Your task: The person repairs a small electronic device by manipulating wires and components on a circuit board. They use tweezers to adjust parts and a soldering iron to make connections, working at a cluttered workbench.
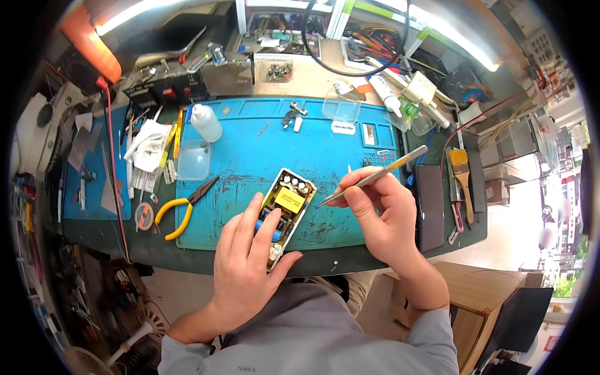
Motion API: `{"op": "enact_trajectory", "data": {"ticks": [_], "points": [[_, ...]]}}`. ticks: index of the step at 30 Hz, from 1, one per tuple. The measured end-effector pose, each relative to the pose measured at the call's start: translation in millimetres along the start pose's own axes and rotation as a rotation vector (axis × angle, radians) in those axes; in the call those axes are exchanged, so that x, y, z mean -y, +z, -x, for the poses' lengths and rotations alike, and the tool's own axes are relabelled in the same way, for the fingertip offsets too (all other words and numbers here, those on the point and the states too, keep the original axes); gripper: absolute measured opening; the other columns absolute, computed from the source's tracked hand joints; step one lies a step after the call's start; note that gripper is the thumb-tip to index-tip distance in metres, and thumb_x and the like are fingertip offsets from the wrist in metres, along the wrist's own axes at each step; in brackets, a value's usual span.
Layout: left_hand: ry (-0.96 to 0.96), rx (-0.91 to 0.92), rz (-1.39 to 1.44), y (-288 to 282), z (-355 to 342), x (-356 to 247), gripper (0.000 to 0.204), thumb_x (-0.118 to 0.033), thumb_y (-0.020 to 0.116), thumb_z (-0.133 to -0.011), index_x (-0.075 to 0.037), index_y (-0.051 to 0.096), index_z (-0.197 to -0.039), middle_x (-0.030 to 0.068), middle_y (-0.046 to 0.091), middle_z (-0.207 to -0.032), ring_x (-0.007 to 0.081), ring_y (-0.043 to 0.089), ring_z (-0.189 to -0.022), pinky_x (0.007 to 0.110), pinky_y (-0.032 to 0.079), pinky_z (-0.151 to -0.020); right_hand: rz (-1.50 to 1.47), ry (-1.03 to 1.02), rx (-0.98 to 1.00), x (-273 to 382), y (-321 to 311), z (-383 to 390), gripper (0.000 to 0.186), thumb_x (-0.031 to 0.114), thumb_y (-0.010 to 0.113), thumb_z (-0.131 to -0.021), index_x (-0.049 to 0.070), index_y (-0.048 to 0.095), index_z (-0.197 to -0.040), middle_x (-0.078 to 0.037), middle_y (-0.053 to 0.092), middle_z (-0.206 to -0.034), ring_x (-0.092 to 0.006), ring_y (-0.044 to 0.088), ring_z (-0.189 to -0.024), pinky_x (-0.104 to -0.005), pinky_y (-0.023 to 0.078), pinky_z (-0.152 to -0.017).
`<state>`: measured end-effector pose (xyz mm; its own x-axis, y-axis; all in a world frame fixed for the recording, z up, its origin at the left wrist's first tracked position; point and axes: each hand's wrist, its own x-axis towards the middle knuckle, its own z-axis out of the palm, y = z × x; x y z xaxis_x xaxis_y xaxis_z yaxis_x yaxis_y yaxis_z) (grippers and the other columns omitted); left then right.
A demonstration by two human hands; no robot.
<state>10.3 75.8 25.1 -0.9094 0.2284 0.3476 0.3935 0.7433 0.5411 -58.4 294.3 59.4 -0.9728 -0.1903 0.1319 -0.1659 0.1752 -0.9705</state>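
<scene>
My left hand (244,253) lies over the lower left of an opened power adapter (302,215), steadying it between fingers and thumb. Its white case shows a circuit board with a yellow transformer (288,199), a blue cylindrical part (269,230) and several white-topped capacitors. In my right hand (381,212) are slim grey tweezers (400,162), pinched between thumb and fingers. Their tip points down-left, a little right of the adapter and apart from it. Whether the tip grips some tiny bluish piece, I cannot tell. Yellow-handled pliers (181,209) lie left of the adapter on the blue mat (244,156).
Behind the adapter stand a white squeeze bottle (206,123) and a clear box (194,160). A dark phone (429,209) and a brush (461,172) lie to the right. Farther back are a metal clamp-like part (294,115), a white tube (385,94) and a screw tray (275,72).
</scene>
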Motion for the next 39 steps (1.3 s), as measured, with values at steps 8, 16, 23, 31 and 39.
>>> {"op": "enact_trajectory", "data": {"ticks": [8, 16, 23, 31, 39], "points": [[-0.046, -0.093, -0.042, 9.4, 18.7, 11.0, 0.076, -0.025, 0.086, -0.074, -0.001, 0.052, -0.137, 0.0221, 0.053, -0.141, 0.0358, 0.057, -0.115, 0.045, 0.046, -0.091, 0.421, -0.373, 0.126, 1.9, 20.7, -13.4, 0.009, -0.001, 0.069, -0.089, -0.001, 0.065, -0.097, -0.012, 0.069, -0.092, -0.0249, 0.068, -0.070, -0.0324, 0.053, -0.059], [-0.011, -0.129, -0.046, 20.3, 26.2, 17.7, 0.070, -0.033, 0.086, -0.076, -0.003, 0.055, -0.131, 0.0240, 0.057, -0.137, 0.0399, 0.059, -0.111, 0.047, 0.045, -0.092, 0.388, -0.318, 0.209, 2.9, 33.6, -21.9, 0.011, -0.002, 0.070, -0.088, -0.003, 0.065, -0.098, -0.014, 0.070, -0.092, -0.0258, 0.069, -0.072, -0.0315, 0.054, -0.061], [-0.004, -0.197, 0.181, -6.6, 6.3, 23.6, 0.059, -0.036, 0.087, -0.076, -0.003, 0.063, -0.119, 0.0143, 0.068, -0.114, 0.0311, 0.065, -0.097, 0.042, 0.048, -0.083, -0.348, 0.257, 0.161, 11.5, 29.0, -14.1, 0.013, 0.003, 0.060, -0.100, -0.007, 0.062, -0.107, -0.013, 0.068, -0.105, -0.0213, 0.073, -0.093, -0.0316, 0.062, -0.080], [0.102, -0.314, 0.184, 4.4, -7.0, 23.2, 0.033, -0.007, 0.085, -0.073, -0.005, 0.071, -0.103, 0.0049, 0.071, -0.095, 0.0224, 0.067, -0.080, 0.034, 0.049, -0.067, -0.395, 0.300, 0.213, 10.4, 29.3, -5.1, 0.015, 0.003, 0.059, -0.101, -0.010, 0.061, -0.110, -0.013, 0.066, -0.110, -0.0219, 0.073, -0.095, -0.0325, 0.062, -0.085], [0.077, -0.320, 0.218, 2.2, -2.5, 21.3, 0.033, -0.002, 0.085, -0.073, -0.003, 0.070, -0.103, 0.0075, 0.072, -0.095, 0.0243, 0.067, -0.079, 0.035, 0.051, -0.067, -0.367, 0.284, 0.203, 11.0, 37.1, -1.4, 0.016, 0.003, 0.059, -0.101, -0.010, 0.062, -0.110, -0.013, 0.067, -0.109, -0.0224, 0.073, -0.097, -0.0324, 0.062, -0.086]]}}
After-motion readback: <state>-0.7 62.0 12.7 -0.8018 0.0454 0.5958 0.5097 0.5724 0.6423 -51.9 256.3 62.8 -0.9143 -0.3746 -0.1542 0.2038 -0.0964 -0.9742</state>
